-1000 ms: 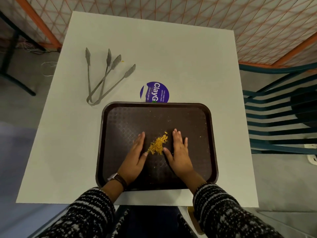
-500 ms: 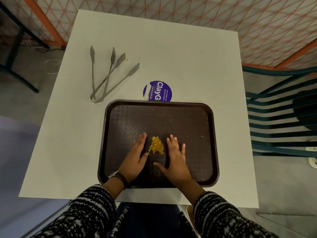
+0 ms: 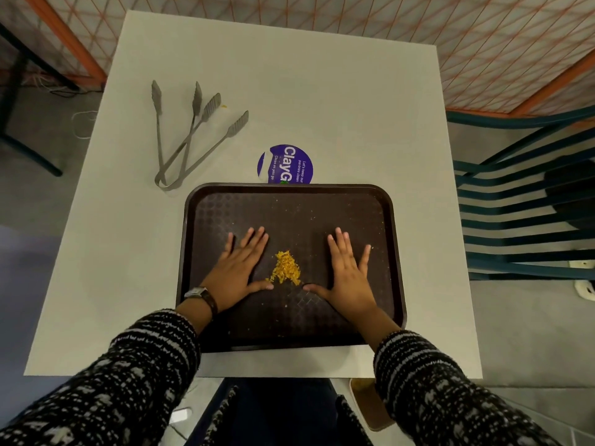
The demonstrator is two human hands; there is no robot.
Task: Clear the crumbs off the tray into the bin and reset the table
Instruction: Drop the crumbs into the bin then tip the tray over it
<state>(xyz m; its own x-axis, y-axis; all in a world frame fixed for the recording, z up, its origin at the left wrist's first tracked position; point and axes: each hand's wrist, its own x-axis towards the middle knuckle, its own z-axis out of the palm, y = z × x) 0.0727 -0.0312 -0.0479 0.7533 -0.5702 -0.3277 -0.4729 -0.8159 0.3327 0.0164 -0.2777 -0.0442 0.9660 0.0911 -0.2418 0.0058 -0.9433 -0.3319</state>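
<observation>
White counter (image 3: 322,91) carries your tray (image 3: 289,187), crumbs (image 3: 286,268) heaped mid-tray between left hand (image 3: 236,272) and right hand (image 3: 349,278), fingers (image 3: 338,246) flat and apart; light crumbs should scatter easily, so grip the stiff tray's side rims.

Our tray (image 3: 289,214) on the table (image 3: 322,91) by its near edge, crumbs (image 3: 286,268) heaped mid-tray, our left hand (image 3: 236,272) flat left of them, our right hand (image 3: 349,275) flat to their right, sticker (image 3: 286,164) at the tray's far rim, tongs (image 3: 190,136) behind-left.

Beyond the crumb pile (image 3: 286,268) the tray (image 3: 289,214) lies open; tongs (image 3: 211,104) well aside.
</observation>
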